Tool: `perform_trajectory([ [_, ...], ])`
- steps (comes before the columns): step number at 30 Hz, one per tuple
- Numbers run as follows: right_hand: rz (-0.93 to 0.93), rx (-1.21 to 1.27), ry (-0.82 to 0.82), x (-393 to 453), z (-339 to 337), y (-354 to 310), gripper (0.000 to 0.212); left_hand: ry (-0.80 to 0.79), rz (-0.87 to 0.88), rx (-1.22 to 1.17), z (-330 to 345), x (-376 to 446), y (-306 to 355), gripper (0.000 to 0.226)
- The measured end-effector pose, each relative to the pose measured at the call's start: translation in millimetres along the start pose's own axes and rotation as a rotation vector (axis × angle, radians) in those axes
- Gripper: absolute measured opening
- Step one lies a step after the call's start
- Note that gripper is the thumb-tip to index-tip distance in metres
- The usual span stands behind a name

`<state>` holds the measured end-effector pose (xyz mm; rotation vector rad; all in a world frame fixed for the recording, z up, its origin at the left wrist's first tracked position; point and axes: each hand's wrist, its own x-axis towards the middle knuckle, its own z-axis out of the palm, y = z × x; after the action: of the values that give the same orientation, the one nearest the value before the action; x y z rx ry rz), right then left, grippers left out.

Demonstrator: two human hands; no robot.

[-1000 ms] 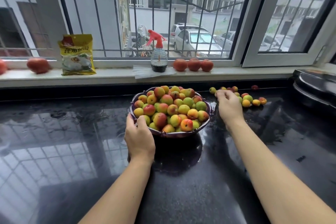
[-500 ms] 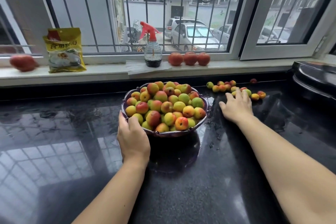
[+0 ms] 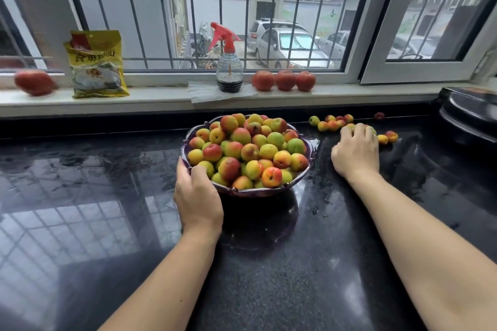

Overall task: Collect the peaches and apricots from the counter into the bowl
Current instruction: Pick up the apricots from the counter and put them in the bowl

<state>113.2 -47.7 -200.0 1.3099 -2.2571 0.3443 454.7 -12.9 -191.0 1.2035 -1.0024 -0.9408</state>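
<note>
Bare counter [image 3: 269, 263] before heaped bowl [image 3: 258, 192]

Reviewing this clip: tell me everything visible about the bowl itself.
The bowl is dark purple, glossy like glazed ceramic, with a scalloped rim. It stands upright on the black, wet-looking counter, near its back edge below the windowsill. It is heaped above the rim with small yellow, green and red fruit. The left hand grips its near-left rim, thumb over the edge. The base is hidden in shadow.
</note>
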Motion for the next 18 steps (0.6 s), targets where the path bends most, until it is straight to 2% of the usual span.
perform_trajectory([
  [1, -0.012, 0.001, 0.092, -3, -2, 0, 0.027, -0.001, -0.006, -0.005, 0, 0, 0, 0.049],
  [3, 0.012, 0.03, 0.121, -5, -6, 3, 0.026, -0.009, -0.018, -0.012, -1, -1, 0, 0.047],
  [6, 0.098, 0.041, -0.083, -4, -1, 5, 0.042, -0.014, -0.013, -0.01, -1, -2, 1, 0.048],
  [8, 0.126, 0.08, -0.148, -2, 1, 6, 0.05, -0.005, -0.007, 0.001, 0, -1, 1, 0.052],
  [10, 0.167, 0.192, -0.175, -3, -1, 5, 0.05, -0.006, -0.002, 0.012, 1, 0, 0, 0.055],
  [13, 0.153, 0.329, -0.192, -6, -10, 4, 0.04, -0.008, 0.005, 0.022, 1, -1, 1, 0.059],
  [15, 0.145, 0.494, -0.123, -10, -23, -3, 0.034, -0.011, 0.01, 0.029, 0, -1, 1, 0.059],
  [18, 0.207, 0.933, -0.023, -17, -56, -22, 0.029, -0.01, 0.013, 0.027, 0, -1, 1, 0.058],
])
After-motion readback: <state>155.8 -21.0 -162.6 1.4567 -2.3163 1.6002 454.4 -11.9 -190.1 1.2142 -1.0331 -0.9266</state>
